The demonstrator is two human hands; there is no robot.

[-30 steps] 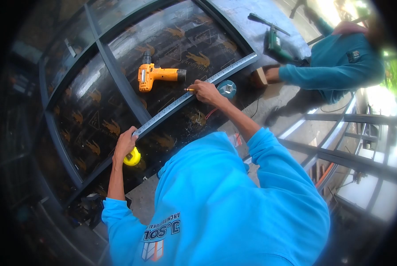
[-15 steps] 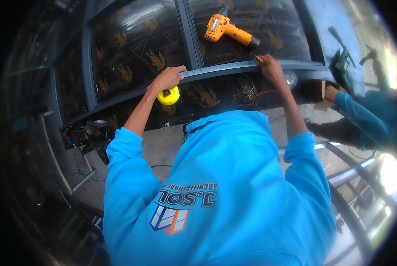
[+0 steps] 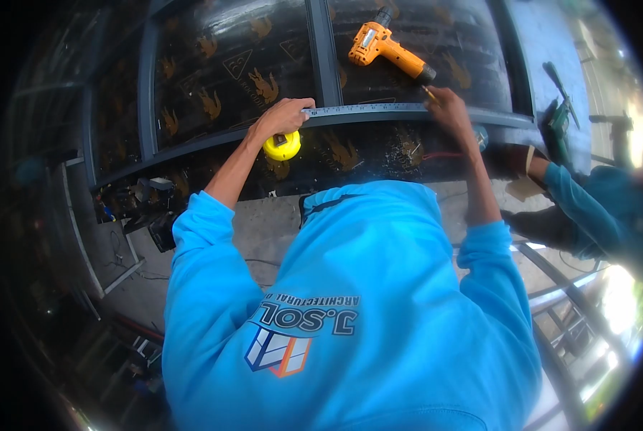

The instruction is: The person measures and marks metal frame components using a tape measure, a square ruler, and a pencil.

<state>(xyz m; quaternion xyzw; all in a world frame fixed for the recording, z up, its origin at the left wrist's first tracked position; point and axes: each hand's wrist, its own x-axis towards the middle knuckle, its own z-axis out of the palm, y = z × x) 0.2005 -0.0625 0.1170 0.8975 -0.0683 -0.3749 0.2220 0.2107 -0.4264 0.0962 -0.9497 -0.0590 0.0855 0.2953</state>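
The left hand (image 3: 284, 116) presses one end of the long steel ruler (image 3: 364, 110) flat along the dark metal frame bar (image 3: 192, 144), steadying it so the right hand (image 3: 449, 108), pinching a yellow pencil (image 3: 429, 93), can mark beside it.

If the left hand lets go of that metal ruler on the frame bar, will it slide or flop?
The ruler looks like a thin flat steel strip, so probably springy, not floppy. It lies along a narrow frame bar, held by the left hand and right hand; released, it may well slide off. Likely light.
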